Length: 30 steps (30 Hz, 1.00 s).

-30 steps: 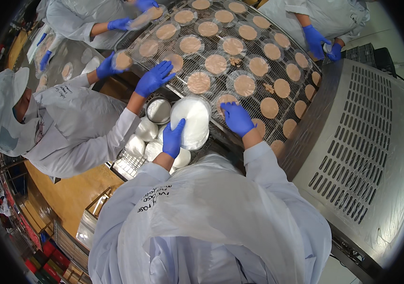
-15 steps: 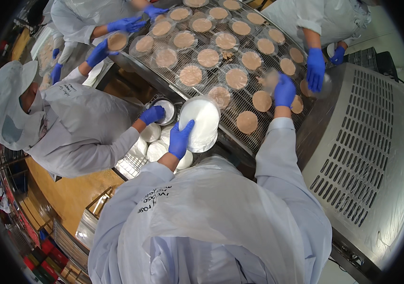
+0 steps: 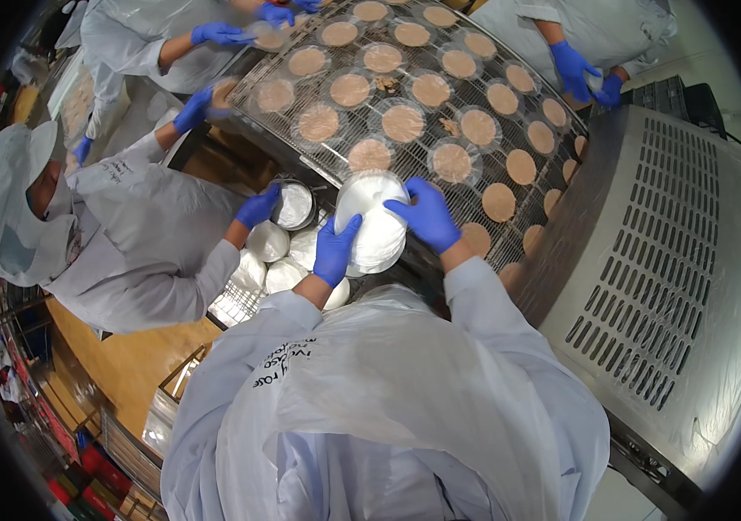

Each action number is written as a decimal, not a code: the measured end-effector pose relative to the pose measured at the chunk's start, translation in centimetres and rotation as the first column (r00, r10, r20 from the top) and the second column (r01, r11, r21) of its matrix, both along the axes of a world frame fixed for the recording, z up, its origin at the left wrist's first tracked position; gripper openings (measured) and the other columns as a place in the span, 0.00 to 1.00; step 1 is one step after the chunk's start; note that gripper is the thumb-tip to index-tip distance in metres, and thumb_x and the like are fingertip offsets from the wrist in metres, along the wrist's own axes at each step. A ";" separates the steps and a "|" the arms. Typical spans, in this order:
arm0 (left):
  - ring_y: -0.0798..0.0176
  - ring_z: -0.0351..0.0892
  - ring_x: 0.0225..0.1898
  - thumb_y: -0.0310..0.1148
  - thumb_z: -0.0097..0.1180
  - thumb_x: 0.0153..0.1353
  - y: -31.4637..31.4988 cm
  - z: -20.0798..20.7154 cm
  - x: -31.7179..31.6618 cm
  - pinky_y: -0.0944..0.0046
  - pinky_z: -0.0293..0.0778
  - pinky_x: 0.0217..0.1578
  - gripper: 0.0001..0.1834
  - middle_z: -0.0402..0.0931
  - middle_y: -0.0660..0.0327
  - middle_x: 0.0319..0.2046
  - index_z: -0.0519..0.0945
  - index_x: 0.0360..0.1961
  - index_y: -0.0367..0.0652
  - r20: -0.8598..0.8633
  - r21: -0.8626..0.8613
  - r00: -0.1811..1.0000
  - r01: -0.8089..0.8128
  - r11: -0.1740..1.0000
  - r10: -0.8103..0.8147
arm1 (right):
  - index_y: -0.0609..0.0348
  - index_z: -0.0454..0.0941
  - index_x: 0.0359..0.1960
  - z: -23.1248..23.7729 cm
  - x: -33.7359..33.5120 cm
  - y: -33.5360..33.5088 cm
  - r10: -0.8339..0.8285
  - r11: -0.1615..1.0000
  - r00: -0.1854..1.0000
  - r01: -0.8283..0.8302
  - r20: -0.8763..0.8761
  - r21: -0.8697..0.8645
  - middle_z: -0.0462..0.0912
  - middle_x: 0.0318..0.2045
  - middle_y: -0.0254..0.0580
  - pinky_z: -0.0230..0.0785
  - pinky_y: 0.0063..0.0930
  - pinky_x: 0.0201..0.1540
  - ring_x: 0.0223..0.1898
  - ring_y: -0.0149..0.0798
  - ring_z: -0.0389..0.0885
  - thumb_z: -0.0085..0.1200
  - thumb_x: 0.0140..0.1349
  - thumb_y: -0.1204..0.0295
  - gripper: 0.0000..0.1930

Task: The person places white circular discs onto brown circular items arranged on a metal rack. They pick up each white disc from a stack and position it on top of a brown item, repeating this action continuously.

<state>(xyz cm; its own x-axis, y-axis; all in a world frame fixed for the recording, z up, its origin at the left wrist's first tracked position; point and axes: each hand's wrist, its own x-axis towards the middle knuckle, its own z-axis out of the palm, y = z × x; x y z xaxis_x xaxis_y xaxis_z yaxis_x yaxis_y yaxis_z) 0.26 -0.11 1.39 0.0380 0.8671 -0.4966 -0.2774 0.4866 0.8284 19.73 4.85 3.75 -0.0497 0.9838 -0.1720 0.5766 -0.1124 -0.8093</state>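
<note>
In the head view, the wire-mesh belt runs across the upper middle. At its near edge the person's left hand, in a blue glove, has its grip clamped on a stack of white round sheets, thumb on top and the fingers mostly hidden beneath. The stack appears partly over the near edge of the belt. The right hand, gloved alike, touches the stack's upper face on the side closer to the belt; whether its grip is together on a sheet I cannot tell.

On the belt lie many flat tan discs, most on clear round films, though several toward its right side show no film that I can make out. Crumbled tan bits lie among them.

Left of the belt, a co-worker has one blue hand at a round metal pot with white material inside, and the other near a blurred tan disc at the belt's edge. White round bundles sit in a wire basket below the belt's near edge. Right of the belt stands a slotted metal cover; beyond the belt, more gloved co-workers stand
</note>
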 end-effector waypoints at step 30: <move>0.65 0.75 0.43 0.37 0.57 0.58 -0.9 -0.7 1.2 0.67 0.71 0.44 0.24 0.75 0.55 0.44 0.70 0.51 0.32 0.014 -0.059 1.000 0.022 0.998 -0.021 | 0.62 0.75 0.43 -2.7 -0.4 -0.3 -0.015 0.999 0.994 0.018 0.104 -0.028 0.81 0.34 0.48 0.71 0.32 0.40 0.35 0.45 0.80 0.49 0.60 0.67 0.13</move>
<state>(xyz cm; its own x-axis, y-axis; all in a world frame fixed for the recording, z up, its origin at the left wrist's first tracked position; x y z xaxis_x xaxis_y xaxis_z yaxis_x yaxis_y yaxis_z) 1.41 -0.97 0.73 0.0632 0.8353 -0.5461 -0.2772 0.5404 0.7944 19.28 4.53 1.04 -0.0142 0.9790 -0.2035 0.6551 -0.1447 -0.7415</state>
